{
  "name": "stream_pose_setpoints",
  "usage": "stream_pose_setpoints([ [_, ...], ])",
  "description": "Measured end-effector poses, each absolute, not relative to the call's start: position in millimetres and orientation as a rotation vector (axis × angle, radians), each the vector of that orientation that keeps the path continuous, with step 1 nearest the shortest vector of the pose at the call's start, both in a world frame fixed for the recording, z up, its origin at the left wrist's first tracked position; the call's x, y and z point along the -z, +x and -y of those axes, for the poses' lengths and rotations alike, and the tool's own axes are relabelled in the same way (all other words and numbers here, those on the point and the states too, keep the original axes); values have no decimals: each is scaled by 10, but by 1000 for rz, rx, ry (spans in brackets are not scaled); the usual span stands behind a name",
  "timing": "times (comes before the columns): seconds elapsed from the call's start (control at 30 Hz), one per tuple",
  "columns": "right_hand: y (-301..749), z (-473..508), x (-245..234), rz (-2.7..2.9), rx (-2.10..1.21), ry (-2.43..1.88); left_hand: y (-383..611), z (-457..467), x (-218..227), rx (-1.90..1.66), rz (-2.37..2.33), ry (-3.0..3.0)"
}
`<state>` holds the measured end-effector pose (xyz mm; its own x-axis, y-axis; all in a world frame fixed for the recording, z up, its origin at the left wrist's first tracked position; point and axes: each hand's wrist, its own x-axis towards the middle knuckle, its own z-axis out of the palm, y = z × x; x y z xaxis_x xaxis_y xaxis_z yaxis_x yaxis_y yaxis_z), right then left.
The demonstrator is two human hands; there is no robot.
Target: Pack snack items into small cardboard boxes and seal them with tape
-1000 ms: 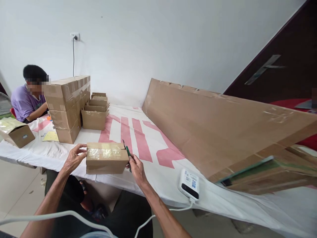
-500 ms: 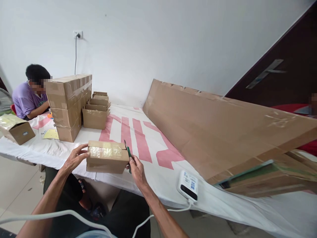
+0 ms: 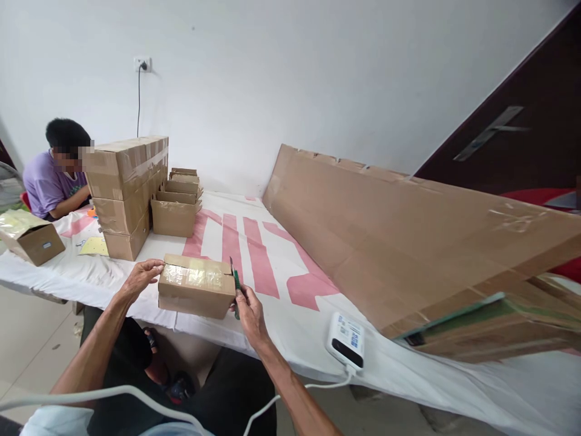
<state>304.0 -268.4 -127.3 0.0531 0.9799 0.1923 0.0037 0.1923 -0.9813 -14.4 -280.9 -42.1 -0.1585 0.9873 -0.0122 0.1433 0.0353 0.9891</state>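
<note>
Box in hand: a closed, oblong brown cardboard box (image 3: 195, 298) sits at the near edge of the table, between the two hands, with shiny clear-yellowish tape (image 3: 193, 276) across its top.
Left hand: the left hand (image 3: 138, 281) has its fingertips at the box's upper left corner; whether they pinch the cardboard or only rest against it, I cannot tell.
Right hand: the right hand (image 3: 249, 310) has its fingers clamped on a slim green-handled cutter (image 3: 236, 280) just beside the box's right end, the blade pointing upward.
Tabletop: a white cloth with pinkish-red printed shapes (image 3: 295, 333) lies under the box.
Stacked cartons: taped brown cardboard cartons (image 3: 120, 213) stand three high beyond the left hand, with a row of open-topped brown boxes (image 3: 172, 218) just to their right.
Far left: another brown box with yellowish tape on top (image 3: 39, 245) is near a person in a purple shirt (image 3: 45, 184).
Right side: a white rectangular device (image 3: 345, 339) with a white cable (image 3: 333, 383) lies near a large brown cardboard panel (image 3: 385, 236), which leans at a slant.
</note>
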Motion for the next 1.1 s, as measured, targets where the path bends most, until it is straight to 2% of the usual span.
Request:
stream_pose_setpoints([
  [0.43,3035,2685,1245,1293,-1036,-1089,-188,2758,309,-1126,-1441,1282],
  [0.9,3071,2716,1293,1286,-1061,-1059,-134,2739,480,-1206,-1363,1278],
  [1.0,3211,2697,1211,1325,-1035,-1094,-130,2860,501,-1270,-1306,1343],
  [1.1,3403,2628,934,1414,-902,-1146,-126,2978,543,-1353,-1323,1478],
])
